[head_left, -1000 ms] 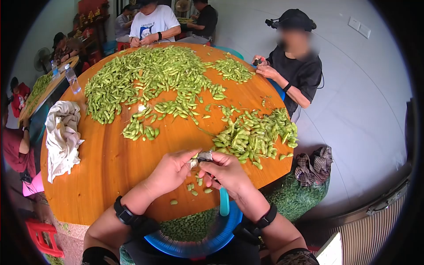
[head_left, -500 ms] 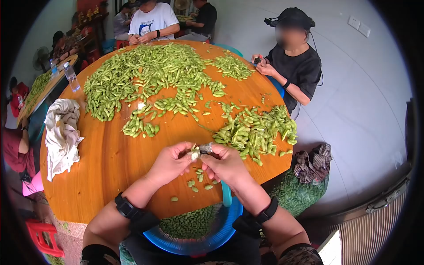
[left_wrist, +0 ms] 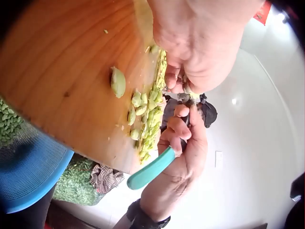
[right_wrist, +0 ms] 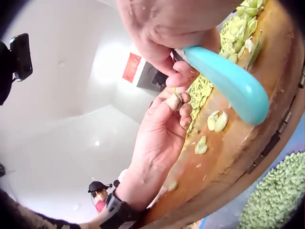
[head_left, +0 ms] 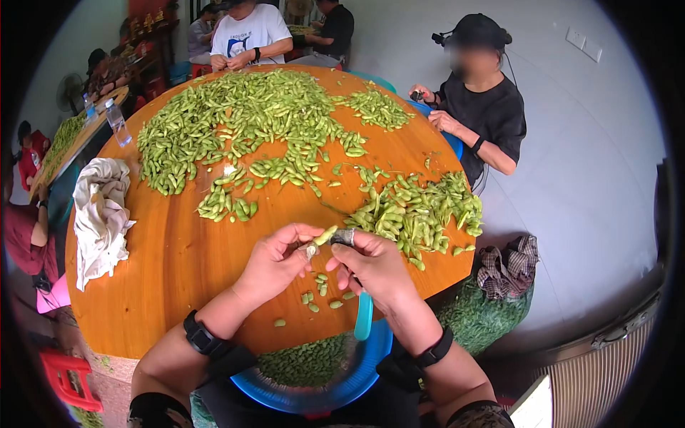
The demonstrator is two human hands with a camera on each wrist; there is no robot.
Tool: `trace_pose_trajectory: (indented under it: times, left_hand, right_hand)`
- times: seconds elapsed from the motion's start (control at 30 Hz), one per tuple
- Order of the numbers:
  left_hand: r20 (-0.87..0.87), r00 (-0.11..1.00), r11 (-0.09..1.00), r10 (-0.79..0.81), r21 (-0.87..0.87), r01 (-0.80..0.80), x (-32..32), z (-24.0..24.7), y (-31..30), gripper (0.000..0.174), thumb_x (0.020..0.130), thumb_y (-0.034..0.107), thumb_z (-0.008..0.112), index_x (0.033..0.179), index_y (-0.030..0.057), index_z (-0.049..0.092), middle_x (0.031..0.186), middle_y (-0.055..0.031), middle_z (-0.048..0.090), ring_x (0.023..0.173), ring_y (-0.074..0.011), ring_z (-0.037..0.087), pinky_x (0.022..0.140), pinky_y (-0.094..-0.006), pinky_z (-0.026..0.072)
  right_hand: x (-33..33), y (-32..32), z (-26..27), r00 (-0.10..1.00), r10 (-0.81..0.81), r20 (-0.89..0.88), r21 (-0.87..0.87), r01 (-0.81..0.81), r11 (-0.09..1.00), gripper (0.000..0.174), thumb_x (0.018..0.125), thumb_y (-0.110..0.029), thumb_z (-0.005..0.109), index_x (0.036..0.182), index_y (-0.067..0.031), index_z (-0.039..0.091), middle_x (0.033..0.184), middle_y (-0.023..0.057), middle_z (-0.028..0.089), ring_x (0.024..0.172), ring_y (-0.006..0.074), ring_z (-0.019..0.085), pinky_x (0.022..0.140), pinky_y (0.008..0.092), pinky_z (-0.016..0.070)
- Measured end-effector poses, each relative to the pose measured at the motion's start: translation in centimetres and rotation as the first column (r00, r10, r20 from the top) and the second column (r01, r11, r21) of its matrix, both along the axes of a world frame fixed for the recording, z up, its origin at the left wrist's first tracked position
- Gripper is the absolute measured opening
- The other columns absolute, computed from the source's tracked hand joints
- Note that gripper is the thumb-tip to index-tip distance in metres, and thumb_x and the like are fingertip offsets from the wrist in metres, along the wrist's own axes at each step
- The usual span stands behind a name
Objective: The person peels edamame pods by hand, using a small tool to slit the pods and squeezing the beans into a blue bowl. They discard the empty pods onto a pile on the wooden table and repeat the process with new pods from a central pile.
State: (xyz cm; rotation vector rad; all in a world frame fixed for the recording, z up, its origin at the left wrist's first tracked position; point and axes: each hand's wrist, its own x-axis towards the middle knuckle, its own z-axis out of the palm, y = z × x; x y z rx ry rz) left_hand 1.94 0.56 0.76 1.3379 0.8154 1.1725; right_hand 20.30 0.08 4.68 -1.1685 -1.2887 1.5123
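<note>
In the head view my left hand point(head_left: 277, 262) pinches a green pod point(head_left: 325, 235) between thumb and fingers, above the wooden table point(head_left: 178, 278). Close by on the right, my right hand point(head_left: 374, 267) has its fingers curled round a tool with a teal handle point(head_left: 364, 316) that hangs below the palm. Dark grey wrapping point(head_left: 343, 237) covers a finger of that hand. Several shelled beans point(head_left: 322, 288) lie on the table beneath the hands. The right wrist view shows the teal handle point(right_wrist: 233, 86) large, with the left hand point(right_wrist: 162, 126) beyond it.
A large pod heap point(head_left: 242, 114) covers the far table, and a smaller one point(head_left: 414, 214) lies at right. A blue basin point(head_left: 307, 403) of beans sits below the near edge. White cloth point(head_left: 102, 221) and a bottle point(head_left: 118, 125) stand left. People sit around.
The hands have moved slightly apart. A whole green pod now shows upright in the left fingers, where a pale opened one was seen. The person at right has lowered one hand.
</note>
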Motion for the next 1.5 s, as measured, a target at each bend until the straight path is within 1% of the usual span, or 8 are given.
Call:
trace_pose_trajectory:
  times: [0.2, 0.3, 0.37, 0.6, 0.87, 1.2, 1.3, 1.5]
  left_hand:
    - [0.047, 0.998, 0.999, -0.037, -0.031, 0.038, -0.4, -0.6, 0.2, 0.018, 0.092, 0.002, 0.053, 0.11, 0.003, 0.057, 0.093, 0.0009, 0.058, 0.069, -0.0056, 0.055, 0.061, -0.0207, 0.0469]
    - [-0.255, 0.956, 0.973, 0.142, 0.215, -0.087, 0.0, -0.5, -0.2, 0.02, 0.089, 0.0, 0.056, 0.109, 0.0024, 0.055, 0.088, -0.0048, 0.061, 0.068, -0.0129, 0.06, 0.06, -0.0254, 0.0491]
    - [-0.532, 0.68, 0.721, 0.505, 0.693, 0.006, 0.2, 0.7, -0.9, 0.027, 0.081, -0.003, 0.06, 0.107, 0.0027, 0.055, 0.087, -0.0124, 0.061, 0.072, -0.027, 0.063, 0.062, -0.0338, 0.0519]
    - [-0.599, 0.553, 0.699, 0.58, 0.714, 0.04, -0.2, 0.6, -1.3, 0.028, 0.077, -0.003, 0.061, 0.104, 0.0026, 0.053, 0.085, -0.0161, 0.06, 0.077, -0.0374, 0.062, 0.064, -0.0405, 0.0527]
    - [-0.159, 0.987, 0.996, -0.019, 0.078, 0.032, -0.2, 0.2, -0.4, 0.014, 0.093, -0.002, 0.048, 0.102, 0.0007, 0.058, 0.08, -0.0014, 0.061, 0.065, -0.0069, 0.058, 0.056, -0.0224, 0.0476]
    - [0.16, 0.986, 0.951, -0.048, -0.293, 0.094, -1.4, 0.1, 0.6, 0.014, 0.096, 0.008, 0.045, 0.104, 0.0012, 0.055, 0.08, -0.0029, 0.059, 0.06, -0.0064, 0.053, 0.05, -0.0192, 0.0394]
    - [0.092, 0.994, 0.936, -0.056, -0.341, 0.084, -1.0, -0.4, 0.6, 0.016, 0.095, 0.01, 0.046, 0.105, 0.002, 0.055, 0.077, -0.0027, 0.059, 0.058, -0.0078, 0.053, 0.05, -0.0217, 0.0408]
    - [-0.608, 0.756, 0.954, 0.241, 0.29, -0.071, -0.3, 0.8, -1.2, 0.017, 0.086, 0.004, 0.049, 0.103, 0.0036, 0.055, 0.069, -0.0164, 0.055, 0.057, -0.023, 0.056, 0.055, -0.0363, 0.0462]
  right_hand:
    - [-0.2, 0.0, 0.3, 0.988, 0.088, -0.125, -0.124, -0.103, 0.987, 0.015, 0.091, -0.011, 0.059, 0.102, -0.0019, 0.063, 0.076, 0.006, 0.066, 0.051, 0.0076, 0.057, 0.038, 0.0182, 0.0353]
    - [-0.4, -0.3, -0.2, 0.997, 0.059, -0.046, -0.073, -0.062, 0.995, 0.013, 0.091, -0.01, 0.059, 0.101, -0.003, 0.063, 0.074, 0.0034, 0.064, 0.05, 0.0061, 0.055, 0.039, 0.0179, 0.0351]
    - [-0.7, -0.6, -0.2, 0.999, 0.041, -0.016, -0.034, -0.042, 0.999, 0.011, 0.091, -0.01, 0.058, 0.099, -0.0033, 0.063, 0.073, 0.0026, 0.063, 0.05, 0.0055, 0.054, 0.039, 0.0181, 0.035]
    - [-1.5, -1.1, 0.3, 0.999, 0.03, 0.021, -0.022, -0.029, 0.999, 0.007, 0.09, -0.007, 0.058, 0.093, -0.0031, 0.063, 0.072, 0.0028, 0.062, 0.048, 0.0058, 0.051, 0.039, 0.0194, 0.0345]
    - [-0.2, -0.4, -1.2, 0.928, 0.005, -0.373, -0.286, -0.12, 0.951, 0.011, 0.089, -0.009, 0.06, 0.096, -0.0006, 0.062, 0.071, 0.0052, 0.06, 0.046, 0.0079, 0.048, 0.036, 0.0205, 0.0326]
    - [-1.0, 0.3, -1.2, 0.93, -0.001, -0.367, -0.315, -0.123, 0.941, 0.011, 0.088, -0.008, 0.06, 0.096, -0.0003, 0.061, 0.069, 0.006, 0.06, 0.045, 0.009, 0.049, 0.035, 0.0207, 0.0346]
    - [-1.6, -0.2, -1.0, 0.988, 0.032, -0.149, -0.228, -0.066, 0.971, 0.009, 0.088, -0.008, 0.059, 0.094, -0.0025, 0.062, 0.066, 0.0033, 0.059, 0.044, 0.008, 0.049, 0.036, 0.0205, 0.0346]
    - [-1.4, -1.5, -0.8, 0.976, 0.024, 0.217, 0.009, -0.026, 1.0, 0.006, 0.087, -0.008, 0.057, 0.084, -0.006, 0.062, 0.063, 0.0, 0.057, 0.045, 0.0074, 0.048, 0.04, 0.0223, 0.0359]
